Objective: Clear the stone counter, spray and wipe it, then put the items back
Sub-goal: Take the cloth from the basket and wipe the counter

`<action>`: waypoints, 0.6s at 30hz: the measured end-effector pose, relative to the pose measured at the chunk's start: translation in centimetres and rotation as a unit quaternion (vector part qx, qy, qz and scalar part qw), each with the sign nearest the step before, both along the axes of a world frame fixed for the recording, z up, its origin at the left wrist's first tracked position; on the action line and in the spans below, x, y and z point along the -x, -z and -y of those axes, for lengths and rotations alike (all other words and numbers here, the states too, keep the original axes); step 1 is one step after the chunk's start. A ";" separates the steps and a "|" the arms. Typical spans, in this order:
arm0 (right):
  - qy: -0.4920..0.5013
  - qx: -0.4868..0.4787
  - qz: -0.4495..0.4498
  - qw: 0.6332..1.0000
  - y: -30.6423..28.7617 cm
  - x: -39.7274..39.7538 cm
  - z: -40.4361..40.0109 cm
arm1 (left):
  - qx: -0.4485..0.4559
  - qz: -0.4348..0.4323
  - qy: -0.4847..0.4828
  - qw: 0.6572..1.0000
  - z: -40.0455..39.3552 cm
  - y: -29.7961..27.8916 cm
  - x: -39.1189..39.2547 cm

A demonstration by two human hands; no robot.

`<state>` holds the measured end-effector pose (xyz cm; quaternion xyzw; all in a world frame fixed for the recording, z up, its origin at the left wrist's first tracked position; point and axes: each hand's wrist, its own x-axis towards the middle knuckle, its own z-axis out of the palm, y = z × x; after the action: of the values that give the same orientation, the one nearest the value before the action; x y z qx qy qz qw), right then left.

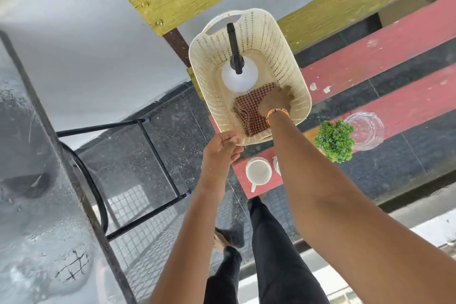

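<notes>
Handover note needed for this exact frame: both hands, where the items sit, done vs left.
Left hand: pinching the near rim of the cream perforated plastic basket.
Right hand: inside the basket, on the red checked cloth; grip unclear.
White spray bottle with black trigger: upright in the basket.
White cup, green artificial plant and clear glass vessel: on the red step.
Spraying and wiping status not visible. Likely left: take out cloth and bottle, clean, return items.

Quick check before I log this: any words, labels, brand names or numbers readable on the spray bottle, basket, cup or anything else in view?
None can be read.
Spray bottle: seen from above, no label showing.
Basket: plain, no text.
Cup: plain white, no print.
Glass jar: clear, no markings visible.
</notes>
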<state>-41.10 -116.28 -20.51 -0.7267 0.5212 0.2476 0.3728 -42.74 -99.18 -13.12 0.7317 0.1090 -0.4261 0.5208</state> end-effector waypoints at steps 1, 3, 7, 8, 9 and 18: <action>-0.009 0.016 0.009 1.000 0.0 0.0 -0.1 | -0.002 0.005 0.000 1.000 -0.3 0.0 -0.2; -0.004 0.016 0.016 1.000 0.5 0.0 0.4 | -0.002 0.011 -0.003 1.000 -0.7 0.0 -0.4; 0.023 -0.011 0.045 0.999 0.2 0.3 0.3 | 0.001 0.006 0.000 1.000 -1.3 -0.3 -0.7; 0.016 -0.010 0.049 0.999 -0.2 0.4 0.0 | -0.001 0.009 0.004 1.000 -1.5 -0.5 -0.7; 0.004 -0.001 0.061 0.998 -0.7 0.5 -0.3 | 0.000 0.015 0.009 1.000 -1.8 -0.6 -0.7; -0.013 0.070 0.322 0.944 -11.8 4.0 -11.8 | 0.065 0.092 0.178 0.978 -6.1 -3.5 -0.2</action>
<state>-45.12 -104.46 -8.74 -0.7988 0.3798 -0.0319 0.4654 -42.52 -93.04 -9.59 0.7398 -0.0988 -0.4490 0.4912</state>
